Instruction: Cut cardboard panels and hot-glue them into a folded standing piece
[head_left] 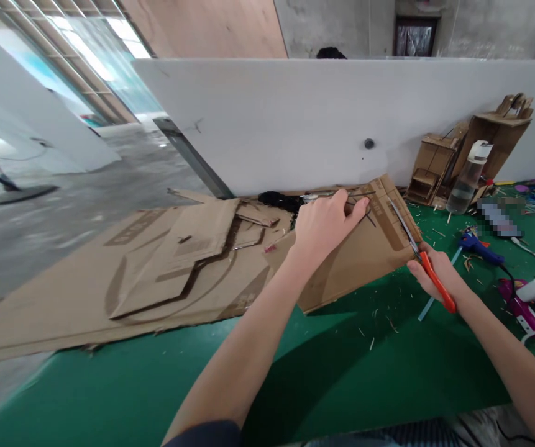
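Observation:
My left hand point(320, 220) is closed on a flat brown cardboard piece point(342, 273), tilted up off the table, with the thumb lying over its upper part. Dark thin lines show on the cardboard beside that thumb. In my right hand point(439, 273) are scissors point(435, 282) with orange-red handles. Their metal blades lie along the right end of the cardboard, near its edge. Whether they are apart or together I cannot tell. Part of the right fingers is hidden behind the handles and the cardboard.
Cut cardboard sheets point(169, 267) cover the table's left side. At the back right stand a cardboard model point(488, 133) and a water bottle point(466, 183). A blue glue gun point(481, 247), a phone point(500, 218) and a purple power strip point(523, 310) lie on the right. Scraps dot the green tabletop point(365, 372).

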A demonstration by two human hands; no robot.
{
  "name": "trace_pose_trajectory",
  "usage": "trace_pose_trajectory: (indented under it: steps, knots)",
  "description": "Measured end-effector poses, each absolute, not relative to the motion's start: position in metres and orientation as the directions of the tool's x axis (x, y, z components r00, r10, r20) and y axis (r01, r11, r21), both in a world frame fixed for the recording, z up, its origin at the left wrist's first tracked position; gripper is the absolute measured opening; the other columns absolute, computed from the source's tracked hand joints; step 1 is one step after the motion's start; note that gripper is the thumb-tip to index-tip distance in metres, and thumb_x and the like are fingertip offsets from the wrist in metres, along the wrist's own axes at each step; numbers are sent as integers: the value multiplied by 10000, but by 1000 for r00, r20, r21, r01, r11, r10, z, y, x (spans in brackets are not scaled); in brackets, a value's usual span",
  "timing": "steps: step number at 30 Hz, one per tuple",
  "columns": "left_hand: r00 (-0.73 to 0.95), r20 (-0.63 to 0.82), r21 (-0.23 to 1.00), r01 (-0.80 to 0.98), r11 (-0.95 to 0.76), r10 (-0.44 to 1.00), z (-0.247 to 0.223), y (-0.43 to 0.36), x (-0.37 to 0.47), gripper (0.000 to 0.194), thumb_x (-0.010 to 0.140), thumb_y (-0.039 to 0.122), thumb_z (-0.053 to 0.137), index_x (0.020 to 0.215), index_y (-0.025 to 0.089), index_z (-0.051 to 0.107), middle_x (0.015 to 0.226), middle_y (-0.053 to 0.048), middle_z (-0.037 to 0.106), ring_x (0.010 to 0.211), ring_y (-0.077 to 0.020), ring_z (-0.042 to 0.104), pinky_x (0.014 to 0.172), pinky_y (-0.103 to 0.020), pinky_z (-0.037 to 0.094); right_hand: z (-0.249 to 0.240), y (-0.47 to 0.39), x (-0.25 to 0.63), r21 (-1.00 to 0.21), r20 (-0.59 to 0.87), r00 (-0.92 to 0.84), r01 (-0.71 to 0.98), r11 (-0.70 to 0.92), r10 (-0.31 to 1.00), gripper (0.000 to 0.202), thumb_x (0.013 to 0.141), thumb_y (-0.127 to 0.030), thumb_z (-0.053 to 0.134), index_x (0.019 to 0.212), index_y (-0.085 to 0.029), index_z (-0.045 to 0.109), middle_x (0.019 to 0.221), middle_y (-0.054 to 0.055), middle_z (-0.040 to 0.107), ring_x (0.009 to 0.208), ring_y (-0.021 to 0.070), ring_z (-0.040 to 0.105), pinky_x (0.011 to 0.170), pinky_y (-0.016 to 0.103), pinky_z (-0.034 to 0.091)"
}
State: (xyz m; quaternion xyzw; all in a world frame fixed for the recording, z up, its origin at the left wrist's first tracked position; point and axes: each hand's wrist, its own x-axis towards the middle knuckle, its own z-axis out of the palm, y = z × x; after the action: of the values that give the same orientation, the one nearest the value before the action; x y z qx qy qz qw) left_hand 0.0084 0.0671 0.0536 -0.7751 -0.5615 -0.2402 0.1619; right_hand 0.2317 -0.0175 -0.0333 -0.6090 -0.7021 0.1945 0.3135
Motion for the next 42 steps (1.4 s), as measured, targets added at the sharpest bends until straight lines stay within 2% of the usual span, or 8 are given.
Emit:
trace_pose_trajectory:
  steps: [8,13,17,20,23,28,38,42]
  knots:
    - [326,497,4,926,-378,804,57,61,12,539,933,565,286,797,164,620,668,-91,672,643,-252,647,551,-303,371,-24,-25,232,-684,160,-103,705,186,982,376,849,-572,499,890,-198,513,946,98,645,747,202,642,637,297,449]
    - [313,506,-2,932,-362,804,54,65,11,544,931,570,286,821,162,628,694,-97,686,659,-254,654,550,-299,369,-21,-25,229,-637,41,4,770,23,999,468,816,-657,509,936,-204,506,780,65,656,678,221,645,602,304,435]
    - [300,504,3,937,-349,810,53,67,11,539,930,571,288,840,168,635,699,-95,689,664,-263,656,547,-305,367,-22,-24,228,-553,2,25,833,-20,1000,501,825,-707,444,778,-217,538,684,55,645,645,226,638,600,302,419]
    - [294,504,7,939,-344,812,53,66,10,546,931,573,281,848,170,639,707,-96,691,668,-264,656,552,-307,370,-24,-24,228,-433,30,55,901,-36,998,557,864,-703,361,650,-221,539,627,58,629,602,219,619,577,294,381]
    - [304,505,-1,936,-352,808,54,66,10,551,929,579,280,837,169,638,710,-99,689,671,-262,654,554,-307,367,-27,-23,226,-310,101,79,950,-44,992,567,879,-684,350,645,-216,570,646,78,644,628,223,624,563,282,339]
    - [326,514,-16,929,-371,794,56,65,9,548,927,578,286,808,165,626,671,-91,671,644,-246,643,561,-302,361,-31,-23,227,-231,176,-6,972,47,984,570,918,-626,323,629,-199,567,589,82,625,566,200,598,551,278,301]
    - [319,513,2,928,-372,797,57,61,9,547,924,576,287,814,164,630,665,-97,661,648,-250,638,583,-311,384,-41,-19,231,-304,257,-33,946,113,966,515,932,-546,341,563,-213,476,536,48,570,513,178,538,548,285,284]
    - [336,514,-6,922,-388,789,57,60,9,554,922,585,288,846,161,637,683,-101,672,671,-250,649,603,-312,405,-38,-19,235,-421,250,-74,890,177,966,487,902,-549,403,550,-215,438,564,31,548,513,153,506,547,276,324]
